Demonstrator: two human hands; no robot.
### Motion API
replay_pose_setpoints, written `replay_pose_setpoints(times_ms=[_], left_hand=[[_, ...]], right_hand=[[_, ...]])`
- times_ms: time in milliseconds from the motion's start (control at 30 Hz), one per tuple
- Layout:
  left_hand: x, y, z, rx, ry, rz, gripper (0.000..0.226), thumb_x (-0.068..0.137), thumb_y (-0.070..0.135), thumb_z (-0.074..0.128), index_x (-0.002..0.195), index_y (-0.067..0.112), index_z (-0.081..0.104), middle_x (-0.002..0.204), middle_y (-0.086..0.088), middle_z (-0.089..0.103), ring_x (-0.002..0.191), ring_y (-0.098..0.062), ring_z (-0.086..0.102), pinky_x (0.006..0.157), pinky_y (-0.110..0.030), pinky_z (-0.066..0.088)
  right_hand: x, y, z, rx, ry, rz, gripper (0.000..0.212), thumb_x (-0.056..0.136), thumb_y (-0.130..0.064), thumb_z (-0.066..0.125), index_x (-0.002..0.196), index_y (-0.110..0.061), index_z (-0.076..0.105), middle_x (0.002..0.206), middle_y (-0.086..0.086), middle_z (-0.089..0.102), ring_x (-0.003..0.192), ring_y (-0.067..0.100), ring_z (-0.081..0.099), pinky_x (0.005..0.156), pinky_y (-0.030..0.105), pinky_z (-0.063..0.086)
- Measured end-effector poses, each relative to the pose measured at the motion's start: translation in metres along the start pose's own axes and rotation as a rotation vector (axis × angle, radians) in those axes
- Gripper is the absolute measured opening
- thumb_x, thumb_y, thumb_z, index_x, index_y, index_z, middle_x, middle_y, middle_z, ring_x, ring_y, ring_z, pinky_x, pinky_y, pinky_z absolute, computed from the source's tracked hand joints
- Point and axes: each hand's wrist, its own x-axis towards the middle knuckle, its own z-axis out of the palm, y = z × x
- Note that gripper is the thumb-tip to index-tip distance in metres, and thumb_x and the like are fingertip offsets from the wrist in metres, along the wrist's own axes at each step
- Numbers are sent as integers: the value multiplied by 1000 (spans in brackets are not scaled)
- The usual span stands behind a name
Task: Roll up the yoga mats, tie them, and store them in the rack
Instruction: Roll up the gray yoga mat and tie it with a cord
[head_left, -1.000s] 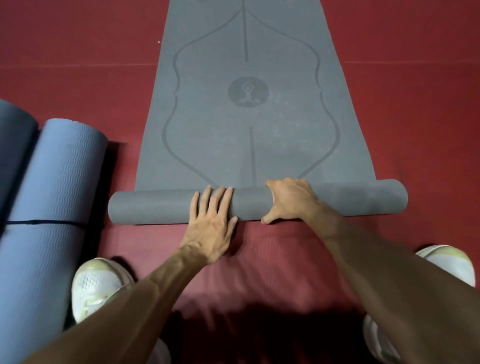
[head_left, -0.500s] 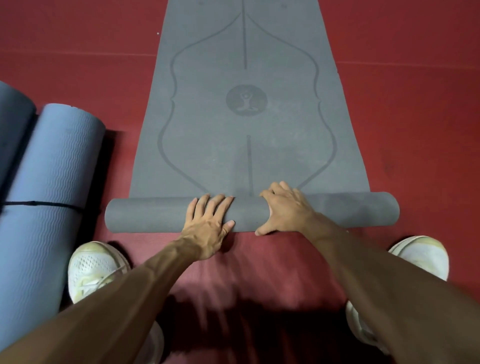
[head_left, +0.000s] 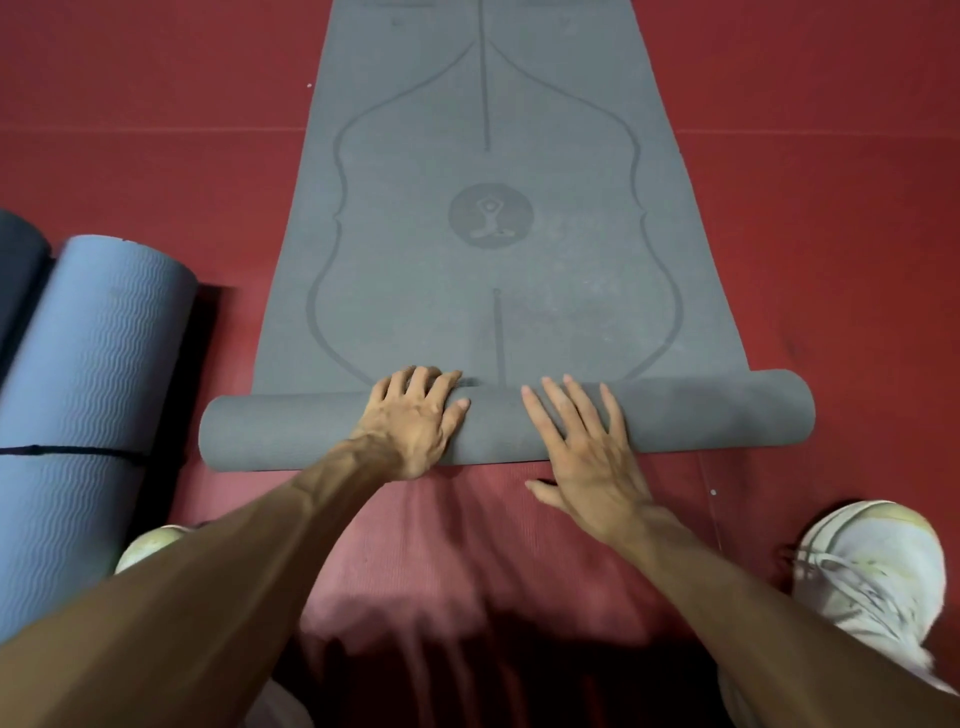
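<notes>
Left hand (head_left: 410, 426) grips grey mat (head_left: 701, 415) (right hand (head_left: 582, 452) presses flat).

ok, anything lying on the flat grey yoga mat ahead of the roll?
Nothing visible. Left hand grips and right hand presses the grey yoga mat's roll; its flat stretch ahead shows only printed lines. The strapped light-blue rolled mat lies apart, left.

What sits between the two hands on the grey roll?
Only a bare stretch of the grey roll lies between the left hand and the right hand; nothing else sits there. The head view shows it.
</notes>
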Motion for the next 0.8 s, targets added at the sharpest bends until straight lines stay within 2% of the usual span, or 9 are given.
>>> replay_pose_setpoints(times_ms=[67,100,200,333,433,567,800], left_hand=[[6,-1,0,5,37,-1,85,81,62,-8,148,23,26,146,-3,35,139,-23,25,112,-37,21],[11,-2,-1,0,45,-5,84,82,62,-6,148,22,25,147,-3,34,140,-23,24,112,-37,21],[32,-7,-5,-26,34,-29,60,98,53,16,148,20,25,148,-2,32,141,-20,23,114,-36,20],[50,-11,-10,-79,18,-57,54,100,47,20,147,20,27,146,-2,35,138,-19,29,113,-35,21],[56,-12,-13,-93,47,-73,49,101,45,23,140,20,36,138,-3,40,129,-21,37,107,-36,26],[55,-9,-17,-84,93,-101,41,101,41,25,120,14,51,122,-8,47,115,-24,44,98,-36,32],[41,3,-24,-44,184,-174,37,101,30,27,106,10,58,111,-11,56,105,-29,50,90,-38,36]], right_hand=[[6,0,1,-14,-5,20,113,55,-54,83,148,-12,34,146,13,43,138,34,36,111,60,26],[11,0,1,-16,-12,35,114,55,-55,83,148,-12,33,146,13,43,138,34,35,111,61,25],[29,4,4,-7,-38,69,116,54,-63,80,148,-11,34,143,14,46,136,36,38,110,62,25],[52,12,1,-15,-131,72,120,49,-71,77,146,-14,37,133,9,51,125,30,46,107,55,26],[64,15,-3,4,-203,80,111,53,-69,76,143,-21,34,129,2,48,120,23,45,106,46,22],[73,18,-9,22,-194,83,82,61,-54,75,130,-25,43,120,-1,53,112,22,49,97,41,26],[94,26,-22,30,-351,88,82,55,-57,77,124,-24,47,115,-1,58,110,22,53,90,42,35]])
